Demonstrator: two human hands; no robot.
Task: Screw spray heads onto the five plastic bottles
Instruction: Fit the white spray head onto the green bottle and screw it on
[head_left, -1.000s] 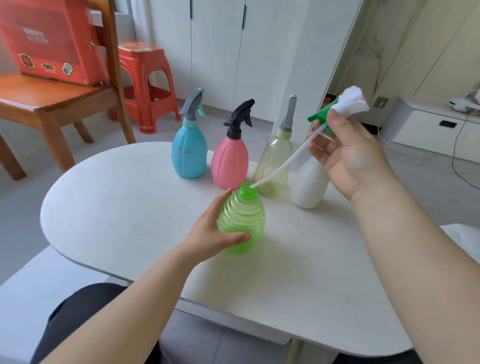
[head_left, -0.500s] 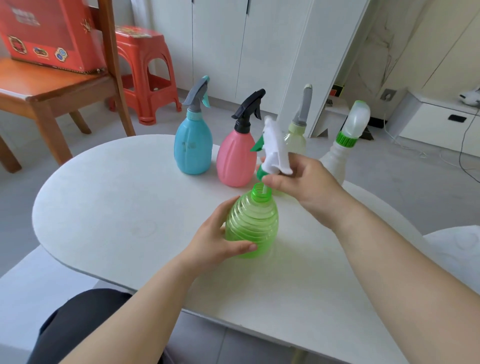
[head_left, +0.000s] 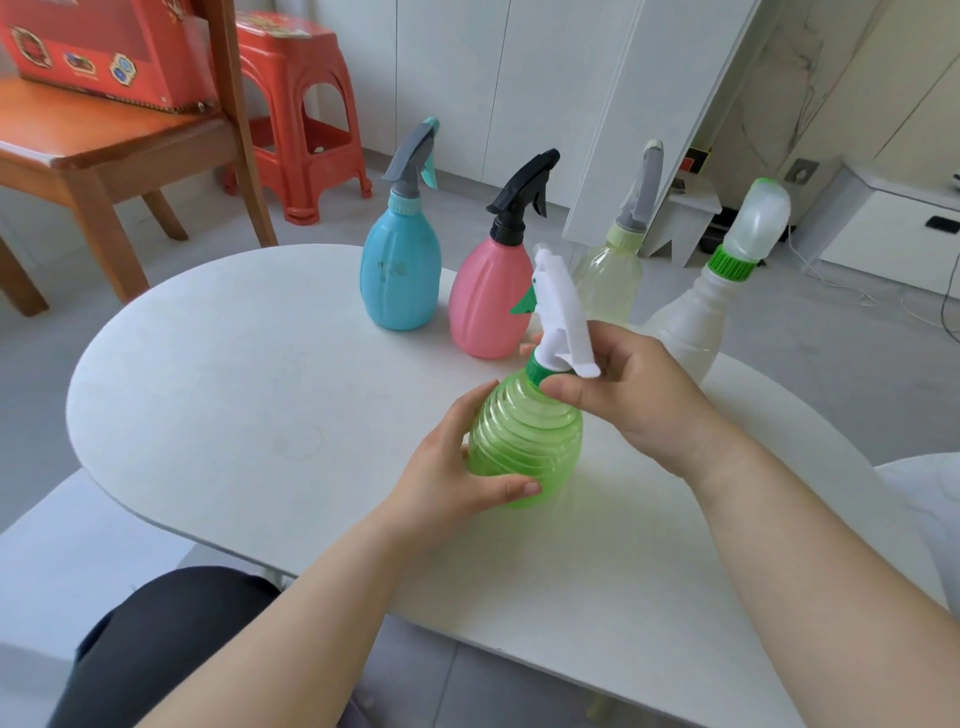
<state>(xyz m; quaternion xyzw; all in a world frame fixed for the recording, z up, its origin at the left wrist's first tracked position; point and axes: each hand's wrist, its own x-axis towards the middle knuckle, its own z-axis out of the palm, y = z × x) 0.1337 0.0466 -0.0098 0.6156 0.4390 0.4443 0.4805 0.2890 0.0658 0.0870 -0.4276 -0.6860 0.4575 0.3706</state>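
Closest in, the left hand (head_left: 457, 467) wraps the belly of the translucent green ribbed plastic bottle (head_left: 524, 441), thumb across its front, holding it upright on the matte white oval table (head_left: 234, 389) near the front middle. Just above, the right hand (head_left: 634, 395) pinches the green threaded collar of the white trigger spray head with its green nozzle tip (head_left: 563, 322). A second ago that head was held high and to the right, only the end of its thin dip tube at the bottle's mouth; since then it has come down, the tube has gone inside, and the collar now sits on the neck. That likely leaves only the twisting tight on this last bottle, since the four behind already carry heads. The ribs should give the steadying hand good purchase on smooth, thin plastic. Farther back stand an opaque blue teardrop bottle with a grey trigger (head_left: 400, 280), a fluted pink bottle with a black trigger (head_left: 488, 306), a clear yellowish bottle with a grey head (head_left: 608, 280) and a milky white bottle with a green collar and frosted cap (head_left: 685, 332). Beyond are a glossy red plastic stool (head_left: 301, 119) and a varnished wooden chair (head_left: 104, 150).
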